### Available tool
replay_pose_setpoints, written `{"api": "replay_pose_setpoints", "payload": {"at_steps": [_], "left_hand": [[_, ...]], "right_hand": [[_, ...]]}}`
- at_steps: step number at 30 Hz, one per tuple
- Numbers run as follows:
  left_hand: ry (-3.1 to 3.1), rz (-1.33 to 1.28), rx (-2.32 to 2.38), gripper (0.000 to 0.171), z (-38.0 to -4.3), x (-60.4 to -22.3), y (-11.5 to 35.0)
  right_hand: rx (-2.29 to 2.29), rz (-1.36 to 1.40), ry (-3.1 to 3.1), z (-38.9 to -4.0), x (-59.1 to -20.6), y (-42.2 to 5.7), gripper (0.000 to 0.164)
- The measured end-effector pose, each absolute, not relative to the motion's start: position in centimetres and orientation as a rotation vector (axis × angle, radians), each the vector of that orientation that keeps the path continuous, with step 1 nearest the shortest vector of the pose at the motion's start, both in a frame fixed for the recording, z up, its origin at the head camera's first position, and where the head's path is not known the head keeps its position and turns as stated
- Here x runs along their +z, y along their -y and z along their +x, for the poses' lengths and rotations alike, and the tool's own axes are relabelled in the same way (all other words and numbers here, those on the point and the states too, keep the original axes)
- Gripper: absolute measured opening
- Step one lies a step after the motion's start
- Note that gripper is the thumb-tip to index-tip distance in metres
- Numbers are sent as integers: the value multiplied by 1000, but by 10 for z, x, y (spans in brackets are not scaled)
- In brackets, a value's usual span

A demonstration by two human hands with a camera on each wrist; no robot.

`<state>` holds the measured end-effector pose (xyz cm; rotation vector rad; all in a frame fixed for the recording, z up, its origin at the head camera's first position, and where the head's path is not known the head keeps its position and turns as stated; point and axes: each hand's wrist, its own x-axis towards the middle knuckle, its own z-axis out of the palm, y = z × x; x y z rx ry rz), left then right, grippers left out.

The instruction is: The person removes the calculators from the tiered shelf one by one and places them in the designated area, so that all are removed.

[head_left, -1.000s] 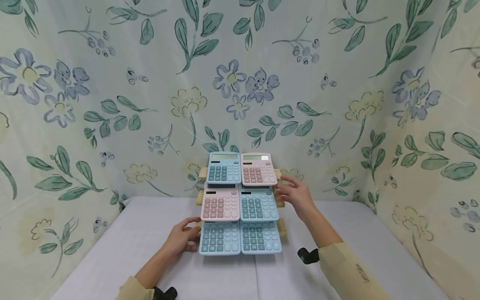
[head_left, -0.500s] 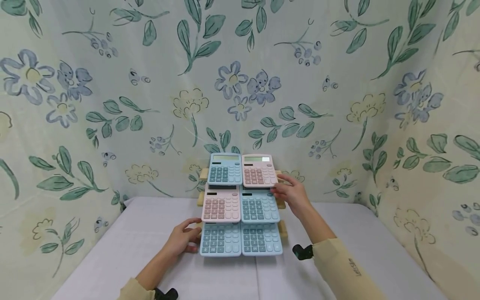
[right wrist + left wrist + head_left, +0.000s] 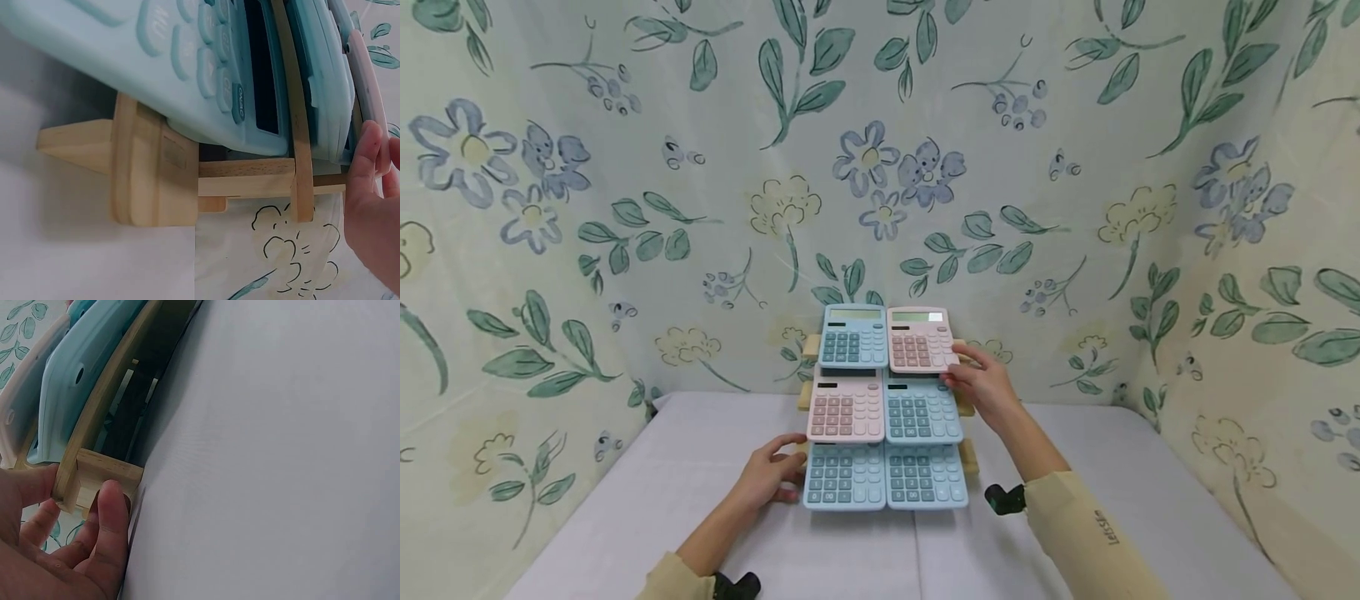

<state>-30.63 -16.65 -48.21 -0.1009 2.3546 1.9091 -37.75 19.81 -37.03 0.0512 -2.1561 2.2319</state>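
A wooden tiered rack point(image 3: 968, 457) bears several calculators in three rows of two. The top row has a blue calculator point(image 3: 853, 337) on the left and a pink calculator point(image 3: 919, 342) on the right. My right hand point(image 3: 988, 387) pinches the right edge of that top pink one. In the right wrist view the thumb point(image 3: 367, 147) lies against its lower corner. My left hand point(image 3: 767, 477) grips the left end of the rack low down, and the left wrist view has fingers on both sides of the wooden end point(image 3: 103, 472).
The middle row pairs another pink calculator point(image 3: 847, 408) with a blue one point(image 3: 925, 410). Two blue calculators point(image 3: 845, 477) fill the bottom row. A white cloth point(image 3: 700, 425) covers the table, and a floral curtain point(image 3: 880, 150) hangs right behind the rack.
My right hand has moved slightly left, from beside the rack onto the top pink calculator's edge. The left hand keeps its grip on the rack. The head view has shifted slightly.
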Motion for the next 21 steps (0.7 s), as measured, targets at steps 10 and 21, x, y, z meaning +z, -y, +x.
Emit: {"api": "replay_pose_setpoints", "payload": {"at_steps": [10,21], "left_hand": [[-2354,-90,1917,42,-306,-484,164],[-2366,-98,1901,43,-307,-483,167]], "right_hand": [[2207,44,2188,-376,-370,-202,49],[2235,105,2175,-379,-370,-202,50]]}}
